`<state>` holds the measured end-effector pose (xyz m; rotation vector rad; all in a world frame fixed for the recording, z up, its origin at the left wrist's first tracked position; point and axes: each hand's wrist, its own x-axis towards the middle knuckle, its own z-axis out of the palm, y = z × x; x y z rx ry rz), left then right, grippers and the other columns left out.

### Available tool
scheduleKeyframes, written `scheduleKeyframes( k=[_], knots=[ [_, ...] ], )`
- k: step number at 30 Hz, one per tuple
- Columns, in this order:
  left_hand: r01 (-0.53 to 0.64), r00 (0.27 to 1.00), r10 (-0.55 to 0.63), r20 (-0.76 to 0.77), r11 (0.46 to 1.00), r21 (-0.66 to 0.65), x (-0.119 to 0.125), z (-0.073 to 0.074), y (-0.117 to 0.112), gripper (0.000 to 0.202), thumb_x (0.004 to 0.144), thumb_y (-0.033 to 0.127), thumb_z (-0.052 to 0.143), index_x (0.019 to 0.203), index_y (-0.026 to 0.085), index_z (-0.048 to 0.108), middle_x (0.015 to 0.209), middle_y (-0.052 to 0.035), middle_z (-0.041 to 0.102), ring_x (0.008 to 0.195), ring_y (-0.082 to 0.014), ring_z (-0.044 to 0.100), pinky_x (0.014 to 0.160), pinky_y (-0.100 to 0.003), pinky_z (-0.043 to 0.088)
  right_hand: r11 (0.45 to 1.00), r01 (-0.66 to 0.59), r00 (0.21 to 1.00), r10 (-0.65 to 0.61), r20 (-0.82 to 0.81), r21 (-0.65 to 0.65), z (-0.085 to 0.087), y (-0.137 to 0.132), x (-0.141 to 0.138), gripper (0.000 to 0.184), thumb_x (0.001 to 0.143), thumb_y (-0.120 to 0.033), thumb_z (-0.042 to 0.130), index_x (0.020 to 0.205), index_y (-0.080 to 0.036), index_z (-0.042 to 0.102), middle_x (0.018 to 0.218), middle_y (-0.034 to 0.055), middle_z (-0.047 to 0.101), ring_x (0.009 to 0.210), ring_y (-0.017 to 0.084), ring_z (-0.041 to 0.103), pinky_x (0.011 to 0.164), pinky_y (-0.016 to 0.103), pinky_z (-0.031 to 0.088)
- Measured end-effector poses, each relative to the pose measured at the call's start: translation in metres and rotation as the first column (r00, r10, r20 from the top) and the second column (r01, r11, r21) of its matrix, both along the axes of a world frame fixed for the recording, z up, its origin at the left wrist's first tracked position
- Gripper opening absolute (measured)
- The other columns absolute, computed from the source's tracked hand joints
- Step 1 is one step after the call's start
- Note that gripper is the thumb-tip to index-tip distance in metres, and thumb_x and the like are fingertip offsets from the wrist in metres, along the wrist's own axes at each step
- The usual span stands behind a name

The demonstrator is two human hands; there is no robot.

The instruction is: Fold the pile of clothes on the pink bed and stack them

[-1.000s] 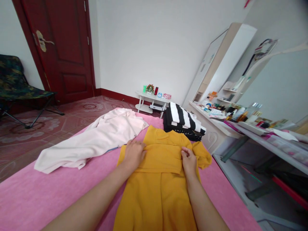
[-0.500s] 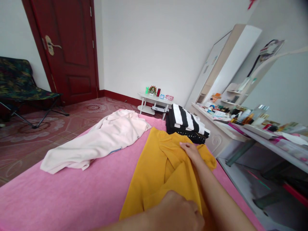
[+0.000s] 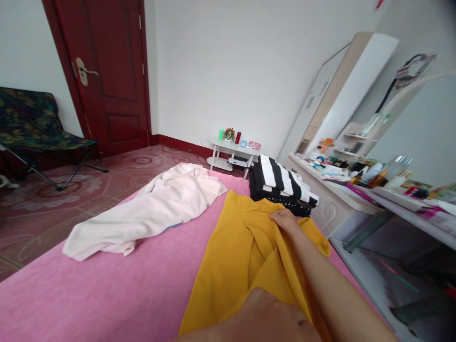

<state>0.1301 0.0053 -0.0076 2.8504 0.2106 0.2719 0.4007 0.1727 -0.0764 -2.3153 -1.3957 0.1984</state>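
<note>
A mustard-yellow top [image 3: 228, 256] lies across the bed's right side, with creased folds down its middle and one sleeve out to the right. My right hand [image 3: 286, 219] reaches to its far part, fingers closed on the cloth near the shoulder. Close to me at the bottom of the view, my left hand [image 3: 272, 318] is curled into a fist over the near part of the top, pinching fabric; its fingertips are mostly hidden. To the left, a pale pink garment [image 3: 153, 211] is spread out, apart from both hands.
Pink bedding [image 3: 135, 294] covers the bed. Folded clothes [image 3: 281, 178], black-and-white striped on top, are stacked at the far right corner. A cluttered dressing table [image 3: 351, 199] runs along the right. Beyond the bed stand a small white table [image 3: 213, 164] and a folding chair [image 3: 39, 128].
The view has shifted slightly, moving the scene a little to the right. Both hands keep hold of the yellow top, and its right side looks lifted into steeper folds.
</note>
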Motion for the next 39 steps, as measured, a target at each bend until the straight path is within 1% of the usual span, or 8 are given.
scheduleKeyframes(
  k=[9,12,15,18,21,28,34,39],
  knots=[
    [-0.352,0.867,0.439,0.238,0.875,-0.331,-0.05,0.048,0.034,0.014,0.08,0.022,0.053,0.069,0.021,0.06,0.065,0.0044,0.063,0.059,-0.01,0.056,0.055,-0.021,0.034,0.999,-0.032,0.999,0.032,-0.015,0.04,-0.011,-0.013,-0.009,0.016,0.066,-0.022,0.054,0.068,-0.019,0.069,0.069,0.0053,0.068,0.068,0.021,0.062,0.063,0.029,0.046],
    [-0.395,0.844,0.484,0.231,0.852,-0.344,-0.062,0.056,0.052,0.013,0.078,0.021,0.054,0.07,0.021,0.064,0.066,0.0039,0.064,0.059,-0.011,0.054,0.055,-0.022,0.033,0.981,-0.156,0.987,0.16,-0.029,0.113,-0.004,-0.02,-0.014,0.04,0.061,-0.009,0.047,0.09,-0.021,0.072,0.1,0.0034,0.069,0.09,0.018,0.063,0.08,0.029,0.047],
    [-0.429,0.827,0.52,0.213,0.829,-0.358,-0.067,0.055,0.066,0.012,0.077,0.023,0.055,0.071,0.02,0.066,0.067,0.0029,0.065,0.06,-0.0119,0.054,0.055,-0.022,0.032,0.874,-0.466,0.875,0.478,-0.076,0.136,0.01,-0.033,-0.02,0.049,0.056,-0.004,0.046,0.09,-0.023,0.073,0.123,0.001,0.061,0.112,0.019,0.055,0.098,0.031,0.039],
    [-0.45,0.807,0.548,0.219,0.811,-0.373,-0.07,0.049,0.077,0.013,0.076,0.023,0.055,0.073,0.019,0.067,0.07,0.0018,0.066,0.064,-0.0128,0.055,0.058,-0.022,0.034,0.726,-0.683,0.697,0.681,-0.227,0.079,0.021,-0.048,-0.026,0.032,0.06,-0.01,0.056,0.083,-0.022,0.074,0.124,0.0046,0.06,0.116,0.025,0.053,0.1,0.038,0.037],
    [-0.45,0.802,0.556,0.219,0.802,-0.392,-0.074,0.045,0.091,0.015,0.076,0.024,0.054,0.072,0.018,0.067,0.07,0.0018,0.066,0.065,-0.0128,0.055,0.058,-0.021,0.036,0.766,-0.636,0.716,0.631,-0.299,0.093,0.026,-0.055,-0.027,0.01,0.065,-0.023,0.062,0.067,-0.018,0.071,0.113,0.0085,0.066,0.105,0.026,0.06,0.092,0.037,0.042],
    [-0.58,0.753,0.633,0.181,0.768,-0.271,-0.077,0.053,0.171,0.016,0.075,0.028,0.058,0.077,0.017,0.069,0.075,-0.0001,0.068,0.075,-0.0166,0.061,0.067,-0.023,0.042,0.881,-0.342,0.895,0.412,-0.173,0.328,0.018,-0.035,-0.026,0.02,0.074,-0.034,0.051,0.071,-0.019,0.064,0.079,0.0042,0.068,0.078,0.021,0.062,0.077,0.032,0.047],
    [-0.866,0.5,0.847,0.181,0.487,0.114,-0.08,0.009,0.22,0.034,0.074,0.024,0.059,0.108,0.019,0.066,0.109,-0.0105,0.064,0.1,-0.0275,0.058,0.082,-0.035,0.045,0.823,-0.179,0.98,0.199,0.021,0.539,-0.01,-0.035,-0.049,0.034,0.067,-0.018,0.047,0.098,-0.016,0.06,0.109,0.0108,0.06,0.11,0.025,0.05,0.1,0.039,0.036],
    [-0.595,0.778,0.575,0.254,0.803,0.006,-0.074,-0.044,0.178,0.031,0.077,0.023,0.06,0.107,0.021,0.065,0.112,-0.0075,0.061,0.104,-0.0213,0.056,0.093,-0.032,0.043,0.824,-0.221,0.972,0.147,0.181,0.522,-0.022,-0.072,-0.055,0.029,0.059,-0.01,0.043,0.083,-0.021,0.057,0.093,0.0047,0.061,0.093,0.021,0.056,0.085,0.034,0.044]
  ],
)
